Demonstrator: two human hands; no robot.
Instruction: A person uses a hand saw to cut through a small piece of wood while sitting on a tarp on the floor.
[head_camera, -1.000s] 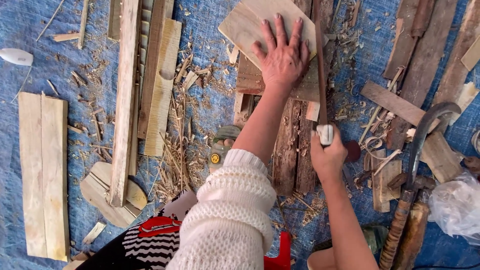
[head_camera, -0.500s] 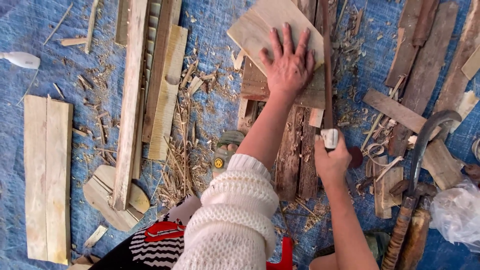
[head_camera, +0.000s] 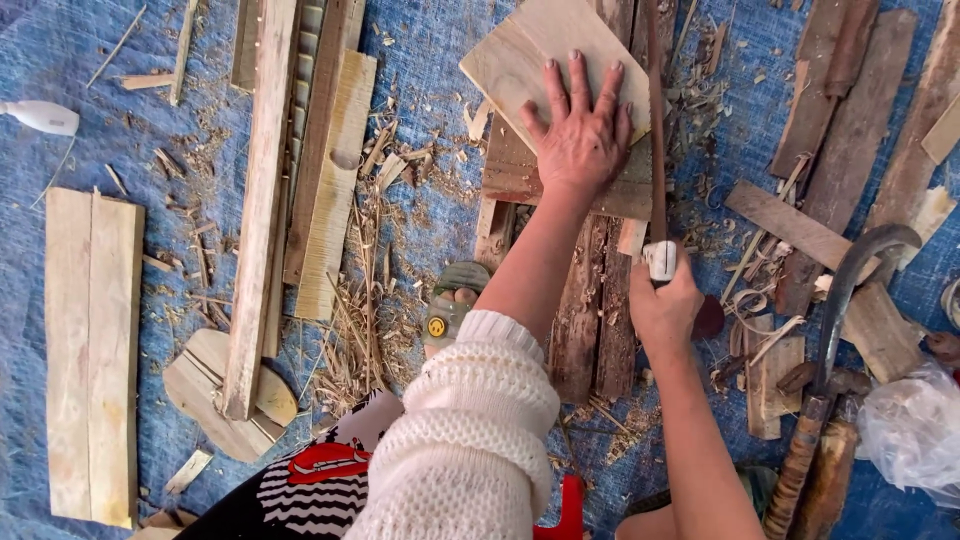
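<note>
My left hand (head_camera: 582, 138) lies flat, fingers spread, on a pale wooden board (head_camera: 545, 55) that rests on darker planks (head_camera: 597, 320). My right hand (head_camera: 662, 305) grips the white handle of a saw (head_camera: 657, 150), whose thin rusty blade runs upward along the right edge of the pale board, right beside my left hand's little finger. A white knitted sleeve covers my left arm.
Long pale planks (head_camera: 262, 190) lie to the left, a wide board (head_camera: 90, 350) at the far left, a round wooden cutout (head_camera: 215, 390) below them. Dark scrap boards (head_camera: 860, 130), a curved sickle (head_camera: 850, 290) and a plastic bag (head_camera: 915, 430) lie at right. Shavings litter the blue tarp (head_camera: 420, 60).
The view has drifted slightly, so everything sits a little lower. My right hand and the saw shifted slightly up along the board's edge. The left hand stays pressed on the board.
</note>
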